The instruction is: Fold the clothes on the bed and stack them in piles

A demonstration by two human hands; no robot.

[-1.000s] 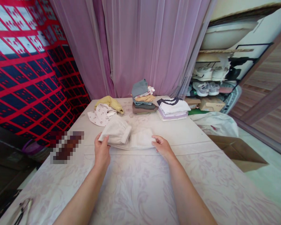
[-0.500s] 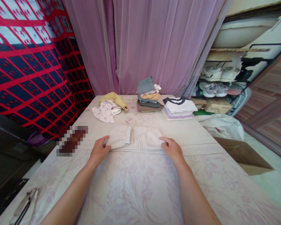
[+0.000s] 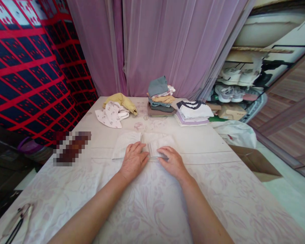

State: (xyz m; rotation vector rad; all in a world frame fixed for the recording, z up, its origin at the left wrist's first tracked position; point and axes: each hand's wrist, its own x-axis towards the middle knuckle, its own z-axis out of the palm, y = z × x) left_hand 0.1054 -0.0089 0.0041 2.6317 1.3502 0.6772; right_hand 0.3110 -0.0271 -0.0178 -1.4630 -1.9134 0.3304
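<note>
A folded white garment with fine stripes [image 3: 127,144] lies flat on the table [image 3: 147,203] in front of me. My left hand [image 3: 134,158] rests on its middle, fingers stretched out and pressing on the cloth near the fold. On the garment's right half, my right hand [image 3: 172,161] lies with curved fingers on top and the thumb apart near the front edge. Neither hand grips the cloth. Part of the garment's front is hidden under both hands.
Behind it are a loose yellow garment [image 3: 120,101], a crumpled pale printed garment [image 3: 111,114], a stack of coloured folded clothes [image 3: 161,100] and a stack topped by a white shirt [image 3: 197,111]. A corded object [image 3: 19,222] lies front left. A cardboard box [image 3: 254,162] stands right.
Both hands have let go of the garment's two ends and moved inward onto its top. The garment lies flatter and its left end is spread wider. The view has shifted slightly.
</note>
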